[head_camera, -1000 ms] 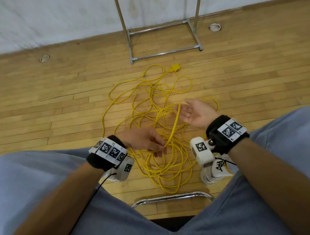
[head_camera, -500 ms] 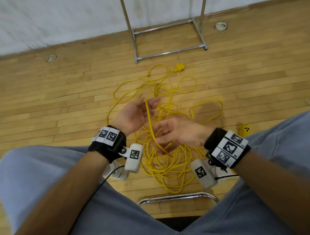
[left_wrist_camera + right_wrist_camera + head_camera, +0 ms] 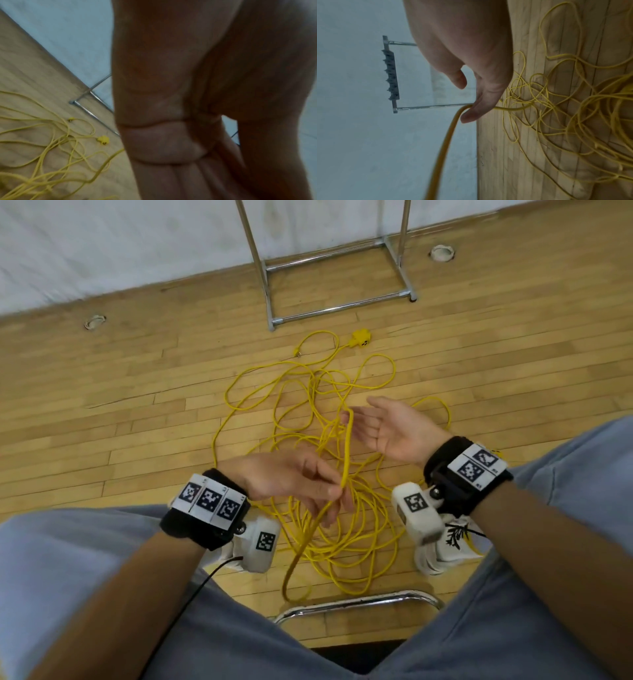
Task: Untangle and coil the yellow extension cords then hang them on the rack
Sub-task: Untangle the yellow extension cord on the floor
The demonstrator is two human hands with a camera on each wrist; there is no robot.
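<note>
A tangled pile of yellow extension cord (image 3: 329,460) lies on the wood floor between my knees. My left hand (image 3: 337,491) pinches one strand (image 3: 346,453) between thumb and fingers, low over the pile. That strand rises to my right hand (image 3: 363,412), which is palm up with straight fingers, the cord looped over its fingertips (image 3: 469,115). Below the left hand the strand hangs toward the chair. A yellow socket end (image 3: 359,338) and a plug (image 3: 297,353) lie near the metal rack (image 3: 335,309). The right wrist view shows the rack's hook bar (image 3: 391,75).
A chrome chair tube (image 3: 356,604) runs between my knees at the front. My white shoes (image 3: 445,546) flank the cord pile. Two round floor fittings (image 3: 95,321) (image 3: 442,253) sit near the white wall (image 3: 120,244). More cord loops (image 3: 51,155) spread leftward.
The left hand dropped from its raised position and now pinches the strand low. The right hand rose up and to the right, turned palm up with the cord over its fingers.
</note>
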